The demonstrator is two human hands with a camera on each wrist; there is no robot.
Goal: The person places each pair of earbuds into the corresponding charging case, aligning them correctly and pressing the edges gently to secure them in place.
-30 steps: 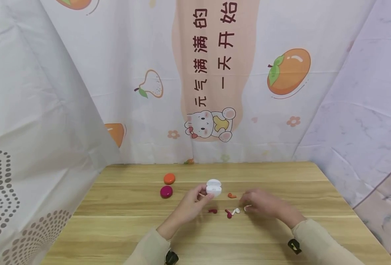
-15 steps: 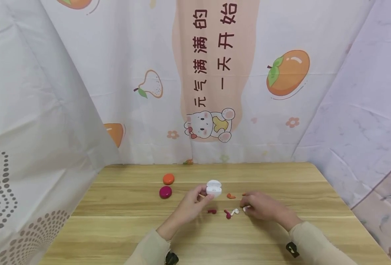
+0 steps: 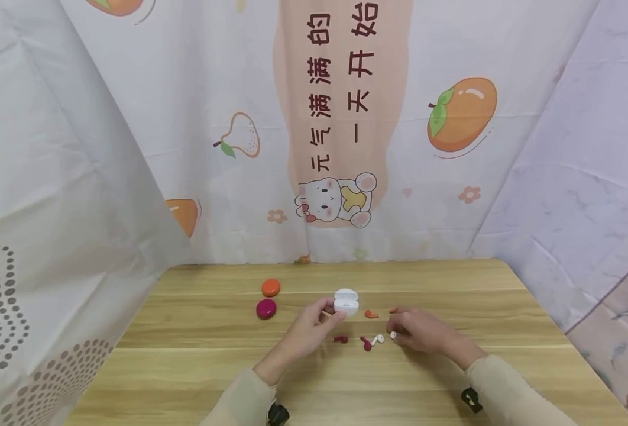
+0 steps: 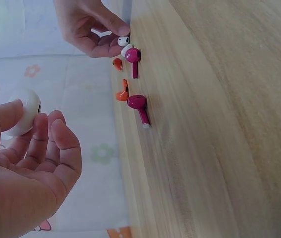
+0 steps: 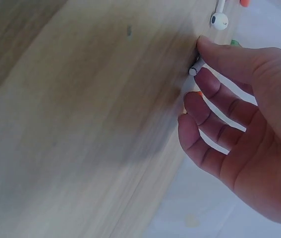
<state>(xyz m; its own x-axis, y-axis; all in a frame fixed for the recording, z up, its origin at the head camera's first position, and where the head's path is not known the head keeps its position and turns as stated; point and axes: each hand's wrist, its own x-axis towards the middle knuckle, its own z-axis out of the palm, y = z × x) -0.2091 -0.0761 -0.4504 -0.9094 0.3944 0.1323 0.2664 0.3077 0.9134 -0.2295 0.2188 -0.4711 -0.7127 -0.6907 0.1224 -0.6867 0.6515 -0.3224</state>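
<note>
My left hand point(image 3: 310, 324) grips a small white earbud charging case point(image 3: 346, 304) above the table, its lid standing up. In the left wrist view the thumb presses the rounded shell of that case point(image 4: 27, 111). My right hand point(image 3: 423, 331) is down at the tabletop, pinching a white earbud point(image 3: 393, 335) between thumb and index finger; in the right wrist view the stem end point(image 5: 194, 71) pokes out between them. Another white earbud point(image 3: 379, 339) lies to the left, against a magenta earbud point(image 3: 366, 344). A second magenta earbud point(image 3: 341, 339) lies below the case.
One orange earbud point(image 3: 371, 314) lies right of the case; another orange earbud point(image 3: 394, 310) is partly hidden behind the right hand. Two round closed cases, one orange point(image 3: 271, 287) and one magenta point(image 3: 266, 309), sit at the left on the wooden table point(image 3: 197, 367). A printed curtain point(image 3: 426, 195) hangs behind.
One second ago the right hand was blurred in motion over the white earbud; now its fingers pinch it, and the earbud has turned slightly. The left hand keeps the case almost in place.
</note>
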